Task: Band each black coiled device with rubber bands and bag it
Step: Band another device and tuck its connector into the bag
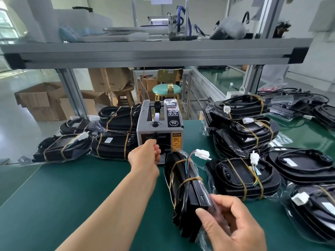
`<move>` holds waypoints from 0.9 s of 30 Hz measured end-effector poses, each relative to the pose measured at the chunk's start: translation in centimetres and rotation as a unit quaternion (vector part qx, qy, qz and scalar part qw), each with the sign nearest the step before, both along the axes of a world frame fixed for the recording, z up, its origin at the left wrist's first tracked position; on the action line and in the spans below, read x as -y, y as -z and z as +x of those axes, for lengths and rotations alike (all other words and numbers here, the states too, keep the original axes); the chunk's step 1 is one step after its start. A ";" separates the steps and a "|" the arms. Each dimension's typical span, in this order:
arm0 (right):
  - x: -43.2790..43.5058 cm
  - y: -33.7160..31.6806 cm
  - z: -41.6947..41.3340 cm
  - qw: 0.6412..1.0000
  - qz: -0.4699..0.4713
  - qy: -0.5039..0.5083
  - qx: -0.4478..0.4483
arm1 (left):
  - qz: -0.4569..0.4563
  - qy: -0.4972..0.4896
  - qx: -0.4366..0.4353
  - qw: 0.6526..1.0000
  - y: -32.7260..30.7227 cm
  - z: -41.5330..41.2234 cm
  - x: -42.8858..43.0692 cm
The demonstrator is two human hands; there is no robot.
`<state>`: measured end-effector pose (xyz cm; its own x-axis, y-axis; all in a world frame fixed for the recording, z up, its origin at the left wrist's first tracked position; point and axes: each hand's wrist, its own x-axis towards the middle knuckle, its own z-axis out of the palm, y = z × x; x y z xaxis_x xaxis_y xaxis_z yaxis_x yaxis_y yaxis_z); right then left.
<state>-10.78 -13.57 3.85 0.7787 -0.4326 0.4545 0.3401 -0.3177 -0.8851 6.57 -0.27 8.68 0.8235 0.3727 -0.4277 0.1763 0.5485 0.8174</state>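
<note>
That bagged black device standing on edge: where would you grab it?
Pinch the near end of the bagged device from the right, as the right hand does: it stands on edge, thin there, while the white connector and wires stick out at the far end.

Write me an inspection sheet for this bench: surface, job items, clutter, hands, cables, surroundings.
Surface: green mat.
Job's things: held device, banded, in clear bag; bagged left stack and right stack.
Clutter: tape dispenser between the stacks.
Grippers: left hand at dispenser outlet, grasp unclear; right hand grips held device's bag.
Cables: coloured wires with white connector poke from the bag.
Surroundings: aluminium shelf, cardboard boxes, green stool.
</note>
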 end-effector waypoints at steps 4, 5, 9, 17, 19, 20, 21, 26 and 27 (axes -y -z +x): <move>0.6 0.3 -0.1 1.000 0.007 -0.008 -0.025 | 0.024 0.233 0.093 0.968 -1.3 -4.7 -1.7; 0.7 0.5 -0.1 0.999 0.009 -0.012 -0.035 | 0.031 0.308 0.117 0.943 -1.9 -6.0 -2.0; 0.8 0.5 -0.3 0.999 0.016 -0.033 -0.034 | 0.169 0.474 0.173 0.847 -3.8 -10.3 -1.7; 0.5 0.3 -0.2 0.999 0.013 -0.039 -0.005 | 0.320 0.475 0.150 0.806 -4.1 -10.9 -0.1; 0.4 0.5 -0.2 0.999 0.013 -0.044 -0.003 | 0.341 0.473 0.149 0.798 -4.1 -10.8 -0.2; 0.4 0.6 -0.2 0.999 0.012 -0.047 -0.002 | 0.348 0.471 0.148 0.797 -4.0 -10.8 -0.2; 0.3 0.7 -0.2 0.999 0.009 -0.049 -0.001 | 0.352 0.469 0.147 0.797 -4.0 -10.8 -0.3; 0.0 0.6 0.0 0.999 -0.012 -0.050 0.016 | 0.385 0.440 0.155 0.797 -3.6 -11.3 -0.7; -0.1 0.5 0.0 0.999 -0.014 -0.049 0.018 | 0.390 0.434 0.158 0.797 -3.5 -11.4 -0.7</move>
<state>-10.80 -13.51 3.32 0.7996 -0.3414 0.4940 0.4030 -0.3048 -0.8630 -4.81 0.46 12.19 0.9365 -0.3445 -0.0657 -0.0688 -0.3642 0.9288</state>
